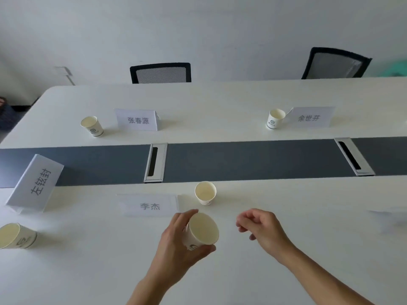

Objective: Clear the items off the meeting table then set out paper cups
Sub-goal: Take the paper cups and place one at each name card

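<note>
My left hand [176,243] is wrapped around a white paper cup [202,231], held tilted just above the near side of the white meeting table [308,216]. My right hand [262,227] hovers to the right of it, fingers loosely curled, holding nothing. Another paper cup [205,193] stands upright just beyond the held one, beside a name card [149,205]. A cup [16,235] sits at the near left edge. Two more cups stand on the far side: one at far left [92,125], one at far right [275,118].
Name cards stand at far left [137,119], far right [310,117] and near left [36,183]. A dark grey strip [253,159] with two cable hatches [155,162] [353,156] runs along the table's middle. Two mesh chairs [160,73] [334,63] stand behind it.
</note>
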`<state>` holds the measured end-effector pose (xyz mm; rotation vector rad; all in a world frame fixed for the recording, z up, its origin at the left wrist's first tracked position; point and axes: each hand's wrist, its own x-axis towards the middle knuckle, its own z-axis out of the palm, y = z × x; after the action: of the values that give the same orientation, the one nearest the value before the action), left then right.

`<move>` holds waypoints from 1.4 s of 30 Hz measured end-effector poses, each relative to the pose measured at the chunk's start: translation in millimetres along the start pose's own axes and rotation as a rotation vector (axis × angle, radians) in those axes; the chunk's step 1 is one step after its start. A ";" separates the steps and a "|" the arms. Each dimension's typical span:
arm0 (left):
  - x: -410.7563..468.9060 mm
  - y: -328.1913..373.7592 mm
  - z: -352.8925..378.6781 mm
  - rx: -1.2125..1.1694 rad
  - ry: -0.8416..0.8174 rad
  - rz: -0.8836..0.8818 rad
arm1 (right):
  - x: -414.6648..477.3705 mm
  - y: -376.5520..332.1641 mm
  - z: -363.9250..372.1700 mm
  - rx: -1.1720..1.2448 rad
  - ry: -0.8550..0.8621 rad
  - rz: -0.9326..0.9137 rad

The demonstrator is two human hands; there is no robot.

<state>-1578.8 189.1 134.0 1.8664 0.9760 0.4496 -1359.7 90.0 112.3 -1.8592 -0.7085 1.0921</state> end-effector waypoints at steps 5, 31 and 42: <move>-36.6 36.1 43.2 0.040 -0.151 0.145 | -80.4 5.7 -17.9 0.112 -0.098 -0.009; -171.2 218.5 407.2 0.210 -1.045 0.434 | -433.2 232.3 -262.8 0.563 0.999 0.077; -154.2 329.8 580.5 0.238 -1.267 0.341 | -548.7 325.0 -378.3 0.660 1.509 0.149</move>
<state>-1147.6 -343.0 155.8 1.9959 -0.1586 -0.6611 -1259.4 -643.6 152.0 -1.5589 0.6083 -0.2082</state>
